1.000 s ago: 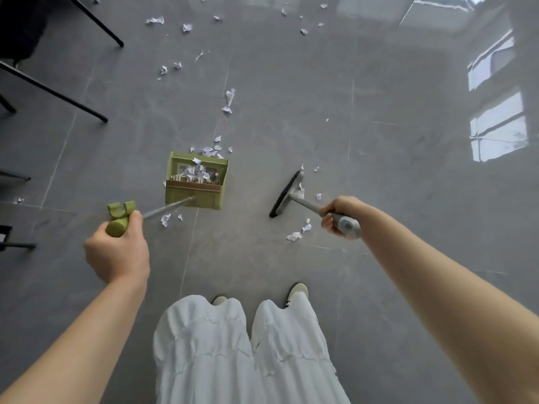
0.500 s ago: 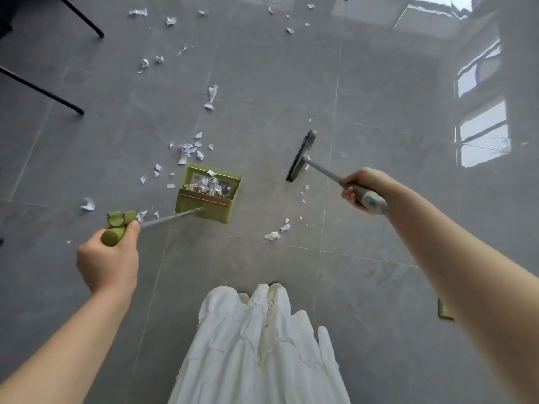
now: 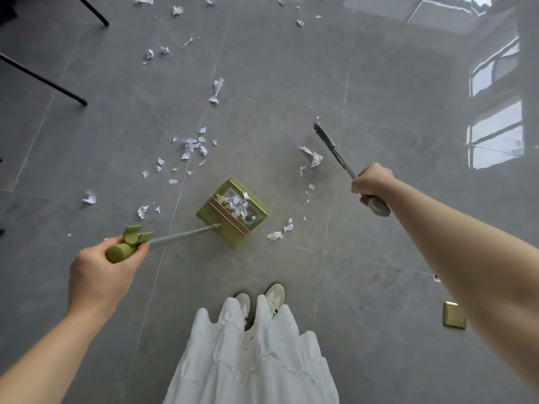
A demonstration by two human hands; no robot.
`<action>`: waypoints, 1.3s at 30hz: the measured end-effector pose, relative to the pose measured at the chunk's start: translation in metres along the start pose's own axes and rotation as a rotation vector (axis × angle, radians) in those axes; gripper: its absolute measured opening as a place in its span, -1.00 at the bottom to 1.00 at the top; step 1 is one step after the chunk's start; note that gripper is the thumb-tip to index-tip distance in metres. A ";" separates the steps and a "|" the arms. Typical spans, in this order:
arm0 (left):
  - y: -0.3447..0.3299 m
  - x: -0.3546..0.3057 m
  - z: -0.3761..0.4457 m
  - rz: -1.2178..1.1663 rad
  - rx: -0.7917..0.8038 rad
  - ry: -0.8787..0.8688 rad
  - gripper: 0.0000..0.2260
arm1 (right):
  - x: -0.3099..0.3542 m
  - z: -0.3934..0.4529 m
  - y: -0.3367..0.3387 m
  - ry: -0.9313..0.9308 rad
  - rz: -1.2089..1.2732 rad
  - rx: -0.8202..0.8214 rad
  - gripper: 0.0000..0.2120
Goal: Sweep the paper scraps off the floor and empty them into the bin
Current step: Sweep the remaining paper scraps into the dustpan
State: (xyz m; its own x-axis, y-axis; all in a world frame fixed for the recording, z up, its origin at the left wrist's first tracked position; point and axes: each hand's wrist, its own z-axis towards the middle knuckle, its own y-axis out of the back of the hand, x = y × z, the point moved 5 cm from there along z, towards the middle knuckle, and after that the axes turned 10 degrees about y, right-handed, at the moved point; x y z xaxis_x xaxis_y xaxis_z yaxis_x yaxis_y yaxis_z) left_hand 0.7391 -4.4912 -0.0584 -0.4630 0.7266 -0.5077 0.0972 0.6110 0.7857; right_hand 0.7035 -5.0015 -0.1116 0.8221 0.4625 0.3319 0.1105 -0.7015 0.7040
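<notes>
Scraps of torn white paper lie all around the half-filled green long-handled dustpan, left hand gripping its handle, right hand clutching the grey broom; no bin visible.

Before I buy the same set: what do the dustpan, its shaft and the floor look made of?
Dustpan: likely moulded plastic, matte olive green, with uniform colour and rounded edges. Its shaft: probably metal, a thin grey rod with a dull sheen. Floor: glossy grey tile, showing grout lines and mirroring the window.
</notes>
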 end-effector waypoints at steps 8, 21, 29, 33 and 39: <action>-0.009 0.004 -0.012 0.130 0.091 -0.065 -0.71 | -0.020 -0.017 -0.029 0.000 -0.191 0.205 -0.79; -0.002 0.020 -0.021 0.224 0.208 -0.113 -0.81 | -0.059 -0.143 -0.051 -0.071 -0.101 0.249 -0.83; -0.018 0.031 -0.020 0.271 0.228 -0.103 -0.81 | -0.090 -0.148 -0.045 -0.162 0.062 0.132 -0.79; -0.028 0.029 -0.022 0.263 0.221 -0.104 -0.79 | -0.102 -0.141 -0.059 -0.196 0.068 0.133 -0.85; -0.059 0.003 -0.032 0.239 0.249 -0.151 -0.84 | -0.104 -0.160 -0.094 -0.136 0.010 0.199 -0.80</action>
State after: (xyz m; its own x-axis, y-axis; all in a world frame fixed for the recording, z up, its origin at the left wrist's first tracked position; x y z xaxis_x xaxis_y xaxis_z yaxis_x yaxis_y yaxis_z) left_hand 0.7038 -4.5348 -0.0950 -0.2683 0.8849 -0.3808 0.4066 0.4624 0.7879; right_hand 0.5184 -4.8970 -0.1123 0.8898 0.3875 0.2411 0.1990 -0.8048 0.5592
